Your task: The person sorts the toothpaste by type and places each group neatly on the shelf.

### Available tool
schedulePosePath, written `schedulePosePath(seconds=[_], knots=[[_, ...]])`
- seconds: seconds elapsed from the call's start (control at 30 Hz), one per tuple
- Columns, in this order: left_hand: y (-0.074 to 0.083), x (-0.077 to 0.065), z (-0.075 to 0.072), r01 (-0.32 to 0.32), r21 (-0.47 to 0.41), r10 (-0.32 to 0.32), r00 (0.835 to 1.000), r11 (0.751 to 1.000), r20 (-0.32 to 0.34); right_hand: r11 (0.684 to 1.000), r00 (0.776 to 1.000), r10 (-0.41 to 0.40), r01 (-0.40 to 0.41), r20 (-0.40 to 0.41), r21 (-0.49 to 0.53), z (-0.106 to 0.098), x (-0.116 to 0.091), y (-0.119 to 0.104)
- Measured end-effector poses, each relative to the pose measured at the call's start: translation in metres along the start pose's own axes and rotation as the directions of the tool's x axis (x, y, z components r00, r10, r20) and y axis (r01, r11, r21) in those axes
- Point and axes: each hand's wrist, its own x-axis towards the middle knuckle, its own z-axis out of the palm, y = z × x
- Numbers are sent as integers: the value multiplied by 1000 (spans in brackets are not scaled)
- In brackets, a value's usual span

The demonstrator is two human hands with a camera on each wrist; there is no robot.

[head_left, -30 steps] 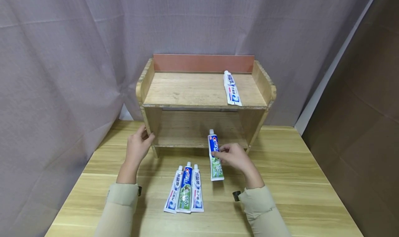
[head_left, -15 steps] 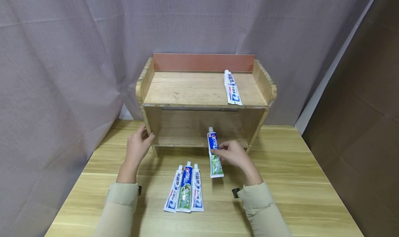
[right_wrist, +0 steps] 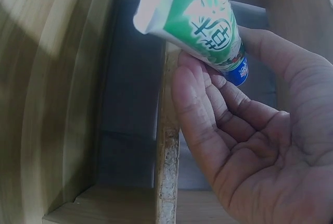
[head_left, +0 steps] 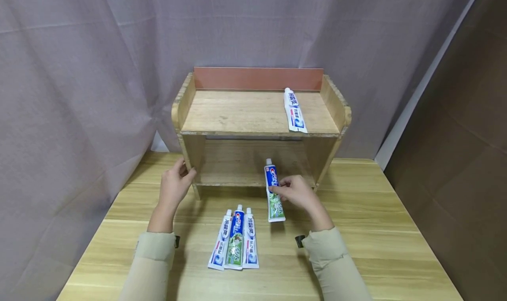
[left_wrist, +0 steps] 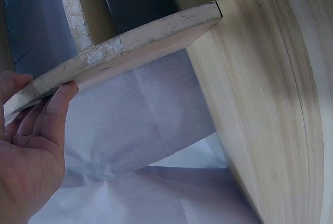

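My right hand [head_left: 298, 192] pinches a blue-and-green toothpaste tube [head_left: 274, 200] around its middle. The tube is held above the table, cap away from me and overlapping the lower shelf board in the head view. In the right wrist view its green flat end [right_wrist: 200, 15] shows close up, between thumb and fingers. With thumb and fingers on opposite faces, my left hand [left_wrist: 36, 146] grips the side panel [left_wrist: 119, 52] of the small wooden shelf [head_left: 237, 133]. On the table in front lie a white tube [head_left: 221, 244], a blue-and-green tube [head_left: 236, 241] and another white tube [head_left: 250, 241], side by side.
One white toothpaste tube [head_left: 295, 111] lies on the top shelf toward the right, its flat end at the front edge. The shelf stands at the back of the wooden table [head_left: 376, 230]. Grey cloth [head_left: 253, 28] hangs behind it, and a brown surface [head_left: 459, 160] rises at right.
My right hand has carried the blue-and-green toothpaste tube slightly forward and up toward the lower shelf. The left hand keeps its grip on the side panel, and the other tubes have stayed put.
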Motion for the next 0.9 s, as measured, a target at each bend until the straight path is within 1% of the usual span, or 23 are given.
schedulePosePath(seconds=[0.17, 0.37, 0.47, 0.67, 0.9], knots=[[0, 0, 0, -7, 5, 7, 1000, 1000, -10, 1000, 1000, 2, -2, -1, 2, -2, 4, 3], [-1, 2, 2, -6, -2, 6, 1000, 1000, -20, 999, 999, -8, 6, -32, -46, -4, 6, 4], [-1, 2, 2, -7, 1, 7, 1000, 1000, -18, 999, 999, -12, 11, -34, -47, -6, 6, 3], [-1, 0, 1, -1, 1, 1, 1000, 1000, -2, 998, 999, 3, -5, -33, -57, -9, 7, 2], [0, 1, 1, 6, 10, -6, 1000, 1000, -6, 998, 999, 16, -18, -27, -63, -13, 10, 0]])
